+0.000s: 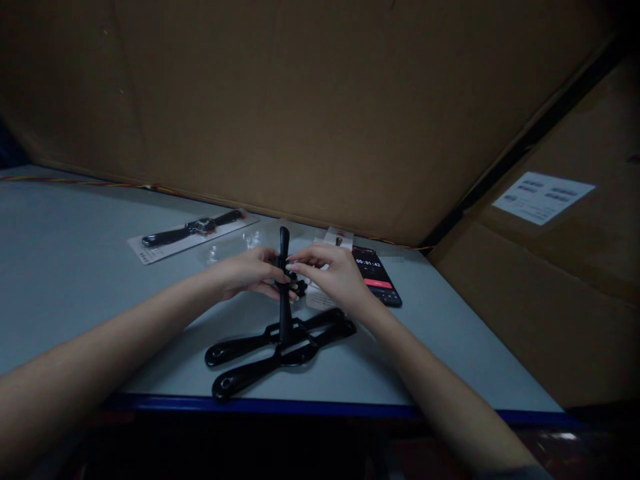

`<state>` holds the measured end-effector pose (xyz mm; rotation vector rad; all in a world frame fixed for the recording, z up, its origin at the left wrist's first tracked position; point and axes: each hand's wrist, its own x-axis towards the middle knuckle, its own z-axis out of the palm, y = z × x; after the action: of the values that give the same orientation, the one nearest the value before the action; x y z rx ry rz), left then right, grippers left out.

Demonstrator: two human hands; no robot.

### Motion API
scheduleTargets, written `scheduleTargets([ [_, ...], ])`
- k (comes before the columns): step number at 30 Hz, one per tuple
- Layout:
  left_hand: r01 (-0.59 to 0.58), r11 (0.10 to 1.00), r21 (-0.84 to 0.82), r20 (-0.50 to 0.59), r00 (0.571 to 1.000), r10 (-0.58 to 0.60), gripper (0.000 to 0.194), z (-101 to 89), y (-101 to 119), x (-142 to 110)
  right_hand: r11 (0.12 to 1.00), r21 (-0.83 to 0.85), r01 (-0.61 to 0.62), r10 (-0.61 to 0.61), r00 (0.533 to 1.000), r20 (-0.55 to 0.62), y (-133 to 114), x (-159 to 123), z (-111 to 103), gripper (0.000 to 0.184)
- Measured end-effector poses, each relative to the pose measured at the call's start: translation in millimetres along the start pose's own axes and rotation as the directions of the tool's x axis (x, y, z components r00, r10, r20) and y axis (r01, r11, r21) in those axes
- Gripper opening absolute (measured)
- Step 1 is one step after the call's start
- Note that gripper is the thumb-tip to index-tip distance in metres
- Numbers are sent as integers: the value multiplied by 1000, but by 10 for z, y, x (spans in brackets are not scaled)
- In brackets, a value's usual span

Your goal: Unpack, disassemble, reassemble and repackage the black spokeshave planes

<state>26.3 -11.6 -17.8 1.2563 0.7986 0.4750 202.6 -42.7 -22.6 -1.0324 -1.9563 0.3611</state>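
Note:
Upright above the table, a black spokeshave (285, 317) is held by the middle in my left hand (255, 272), whose thumb lies across it. My right hand (333, 272) is closed in a pinch at the tool's centre, by its small metal fittings (299, 287). What those fingertips grip is too small to make out. Two black spokeshave bodies, a rear one (240, 348) and a front one (247, 377), lie side by side below my hands. The lower handle of the held spokeshave overlaps them in view.
A spokeshave in a carded pack (165, 250) lies back left. Clear plastic packaging (253, 239) and a printed card (320, 298) are behind my hands. A phone (383, 283) running a timer lies to the right. Cardboard walls (300, 120) border the table's back and right side.

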Motion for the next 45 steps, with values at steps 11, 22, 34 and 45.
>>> scheduleTargets([
  [11, 11, 999, -42, 24, 1000, -10, 32, 87, 39, -63, 1000, -26, -15, 16, 999, 43, -11, 5, 1, 8],
  [22, 2, 999, -51, -21, 1000, -3, 26, 123, 22, -43, 996, -89, -15, 16, 1000, 11, -45, -13, 39, 6],
  [34, -32, 998, -50, -83, 996, 28, 29, 76, 7, -24, 988, -149, 35, -17, 992, 121, -75, 2, -67, 19],
  [45, -23, 1000, -12, -111, 994, 22, 38, 195, 31, -60, 961, -265, 84, -47, 989, 142, -62, -26, -55, 12],
])
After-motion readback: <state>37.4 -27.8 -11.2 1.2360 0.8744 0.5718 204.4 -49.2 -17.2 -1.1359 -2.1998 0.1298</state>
